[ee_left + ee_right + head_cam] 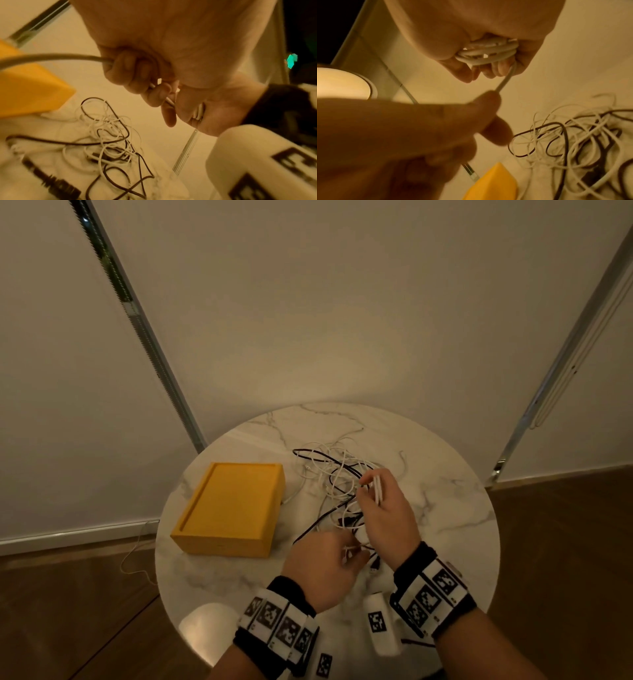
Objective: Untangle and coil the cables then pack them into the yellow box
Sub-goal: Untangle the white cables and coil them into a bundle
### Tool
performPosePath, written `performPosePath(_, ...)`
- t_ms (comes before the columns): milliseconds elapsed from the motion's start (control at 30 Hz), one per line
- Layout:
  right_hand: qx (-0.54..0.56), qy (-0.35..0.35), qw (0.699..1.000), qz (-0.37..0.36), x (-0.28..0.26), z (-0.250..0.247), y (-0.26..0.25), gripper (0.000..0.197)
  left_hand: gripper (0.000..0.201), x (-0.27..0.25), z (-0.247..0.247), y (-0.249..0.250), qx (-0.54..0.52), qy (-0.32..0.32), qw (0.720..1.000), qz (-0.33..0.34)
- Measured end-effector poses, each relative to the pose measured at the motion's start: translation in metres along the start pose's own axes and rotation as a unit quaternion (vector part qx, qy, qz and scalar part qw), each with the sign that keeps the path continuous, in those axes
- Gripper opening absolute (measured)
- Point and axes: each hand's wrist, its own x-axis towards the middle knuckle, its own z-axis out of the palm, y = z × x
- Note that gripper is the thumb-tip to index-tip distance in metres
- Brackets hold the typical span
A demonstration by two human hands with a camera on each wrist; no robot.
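At the left of the round marble table (pixel 445 529) the yellow box (pixel 229 508) is seen, its lid closed and nothing packed inside that can be seen. Just right of it, a tangle of white and black cables (pixel 339 474) is spread on the tabletop, one thin white strand reaching the box's side. Nearer the person, the left hand (pixel 325 566) is raised above the table, its fingers curled around a white cable (pixel 503 82) (the pinch is shown plainly in the left wrist view). That cable is stretched up to the right hand (pixel 383 511), where several white loops (pixel 488 54) are gathered and gripped between thumb and curled fingers. Both hands are held over the near edge of the tangle, close together but not touching.
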Motion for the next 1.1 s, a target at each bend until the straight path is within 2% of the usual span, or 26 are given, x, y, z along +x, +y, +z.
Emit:
performPosePath(67,-0.125,0.004,0.992,-0.02,-0.003,0.001,0.002,0.007,0.025,-0.001,0.0,0.006,0.072,0.028,0.997,0.03)
performPosePath(133,-0.235,0.016,0.971,-0.033,-0.002,-0.002,0.001,0.014,0.02,-0.001,-0.001,0.004,0.089,0.037,0.995,0.029)
performPosePath(233,-0.349,0.029,0.936,-0.023,0.0,-0.011,0.0,0.03,0.014,0.001,-0.004,-0.013,0.018,0.046,0.999,0.023)
performPosePath(333,-0.387,0.015,0.922,-0.027,0.0,-0.012,0.005,0.041,0.011,-0.002,-0.008,-0.016,-0.099,0.089,0.988,0.081)
performPosePath(400,-0.364,-0.001,0.93,-0.042,-0.002,-0.008,0.009,0.049,0.014,-0.003,-0.009,-0.011,-0.14,0.128,0.975,0.117)
performPosePath(500,-0.294,-0.014,0.95,-0.101,-0.009,-0.002,0.01,0.062,0.019,-0.003,-0.011,-0.004,-0.211,0.156,0.956,0.128)
performPosePath(567,-0.256,-0.014,0.955,-0.151,-0.013,0.0,0.007,0.062,0.018,-0.002,-0.013,-0.001,-0.244,0.163,0.947,0.134)
performPosePath(667,-0.245,-0.04,0.952,-0.178,-0.014,0.003,0.004,0.077,0.017,-0.003,-0.017,-0.002,-0.256,0.182,0.938,0.147)
performPosePath(733,-0.252,-0.051,0.95,-0.179,-0.014,0.004,0.003,0.082,0.017,-0.003,-0.019,-0.007,-0.249,0.186,0.938,0.152)
performPosePath(833,-0.235,-0.057,0.956,-0.166,-0.014,0.004,0.001,0.079,0.021,-0.004,-0.022,-0.017,-0.253,0.183,0.936,0.162)
performPosePath(933,-0.187,-0.081,0.967,-0.152,-0.011,0.003,0.0,0.08,0.025,-0.006,-0.024,-0.022,-0.285,0.201,0.928,0.13)
performPosePath(1033,-0.092,-0.141,0.981,-0.098,-0.01,0.002,0.001,0.071,0.008,-0.008,-0.024,-0.025,-0.353,0.21,0.908,0.075)
performPosePath(1100,-0.076,-0.178,0.978,-0.079,-0.012,0.005,0.003,0.063,0.004,-0.009,-0.028,-0.026,-0.367,0.205,0.904,0.073)
